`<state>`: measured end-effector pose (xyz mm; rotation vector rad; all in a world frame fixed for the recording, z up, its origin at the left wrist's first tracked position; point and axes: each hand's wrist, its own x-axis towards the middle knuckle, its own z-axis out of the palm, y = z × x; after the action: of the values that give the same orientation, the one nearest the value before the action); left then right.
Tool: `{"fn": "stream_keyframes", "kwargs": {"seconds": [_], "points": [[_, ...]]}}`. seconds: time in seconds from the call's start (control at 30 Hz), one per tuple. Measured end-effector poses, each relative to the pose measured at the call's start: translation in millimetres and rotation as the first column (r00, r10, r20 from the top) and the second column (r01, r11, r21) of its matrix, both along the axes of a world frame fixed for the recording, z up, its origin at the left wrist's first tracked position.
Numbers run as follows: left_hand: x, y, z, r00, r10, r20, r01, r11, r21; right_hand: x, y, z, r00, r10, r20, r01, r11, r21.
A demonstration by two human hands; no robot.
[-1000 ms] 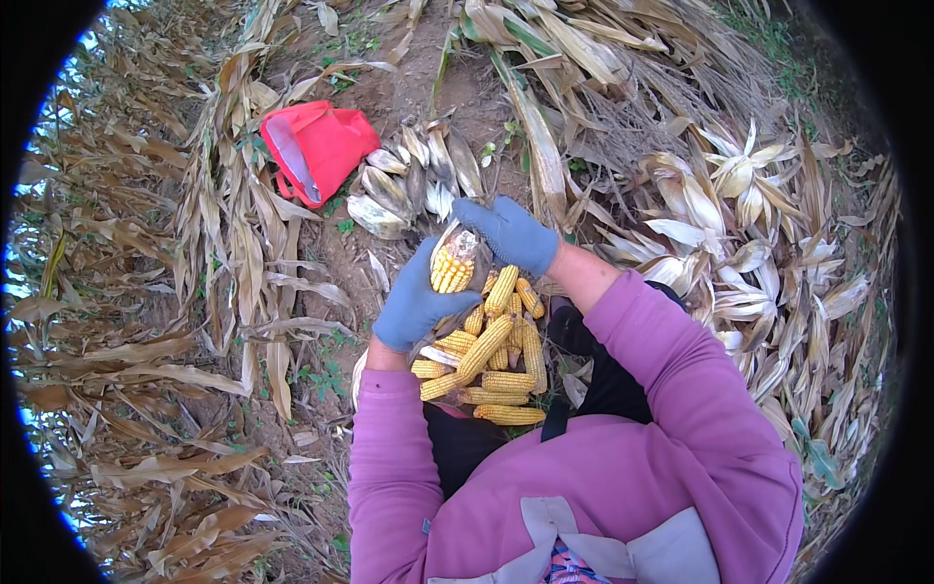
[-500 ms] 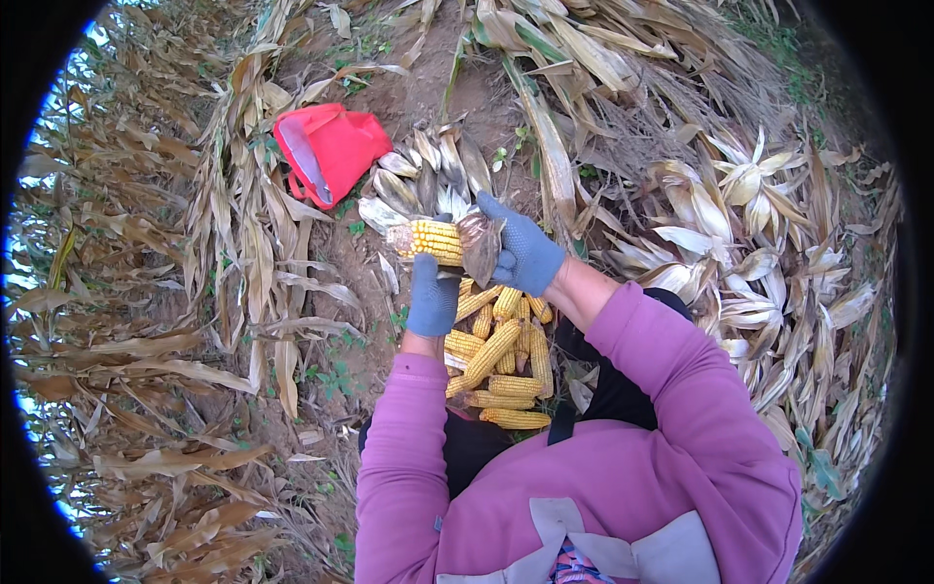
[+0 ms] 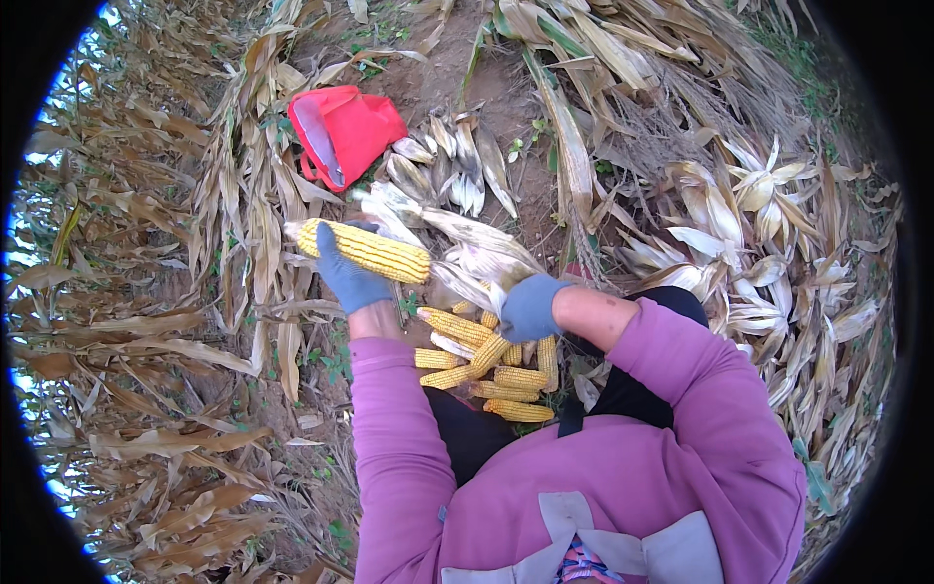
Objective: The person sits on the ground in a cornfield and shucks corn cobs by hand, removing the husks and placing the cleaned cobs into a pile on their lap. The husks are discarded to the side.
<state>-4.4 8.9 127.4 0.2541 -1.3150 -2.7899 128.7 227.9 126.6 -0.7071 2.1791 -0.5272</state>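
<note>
A bare yellow corn cob (image 3: 375, 255) lies tilted in my left hand (image 3: 350, 274), the gloved fingers wrapped round its middle. My right hand (image 3: 530, 307), also in a grey-blue glove, is closed on a pale dry husk (image 3: 491, 253) that spreads up and left from it. The husk's lower leaves come close to the cob's right end; whether they are still joined there I cannot tell. Below both hands a pile of husked corn cobs (image 3: 511, 378) rests on the ground between my legs, partly behind my right hand.
A red bag (image 3: 355, 136) lies open on the soil at the far left. Several unhusked ears (image 3: 452, 161) lie beside it. Empty husks (image 3: 754, 253) are heaped at the right, with cut stalks (image 3: 593, 58) beyond. Dry standing corn (image 3: 117, 321) fills the left side.
The cob, formerly half covered near the right hand, now shows bare along its length. My left hand moved left with it; my right hand moved down, pulling the husk away.
</note>
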Motion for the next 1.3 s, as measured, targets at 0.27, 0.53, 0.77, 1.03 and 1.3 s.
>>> {"fn": "stream_keyframes", "kwargs": {"seconds": [0.27,0.53,0.77,1.03,1.3], "points": [[7.8,2.0,17.5,0.988,0.036,-0.151,-0.057,0.99,-0.132,-34.2,31.6,-6.1,0.849,-0.42,-0.321,0.434,0.901,-0.031],[13.4,3.1,26.5,0.996,0.086,0.013,-0.086,0.996,0.026,-62.0,128.4,-2.5,0.295,-0.955,-0.018,0.85,0.271,-0.453],[10.4,-0.1,19.4,0.987,0.153,-0.042,-0.151,0.988,0.035,-55.4,219.9,17.9,-0.171,-0.386,0.906,-0.041,-0.916,-0.398],[9.2,15.7,-5.2,0.999,0.006,-0.051,-0.003,0.998,0.069,-52.2,252.6,-1.7,-0.189,-0.641,0.744,-0.077,-0.746,-0.662],[12.0,37.1,-20.2,0.999,-0.045,-0.022,0.046,0.999,0.028,-55.1,82.7,35.8,0.473,-0.881,-0.004,0.445,0.242,-0.862]]}}
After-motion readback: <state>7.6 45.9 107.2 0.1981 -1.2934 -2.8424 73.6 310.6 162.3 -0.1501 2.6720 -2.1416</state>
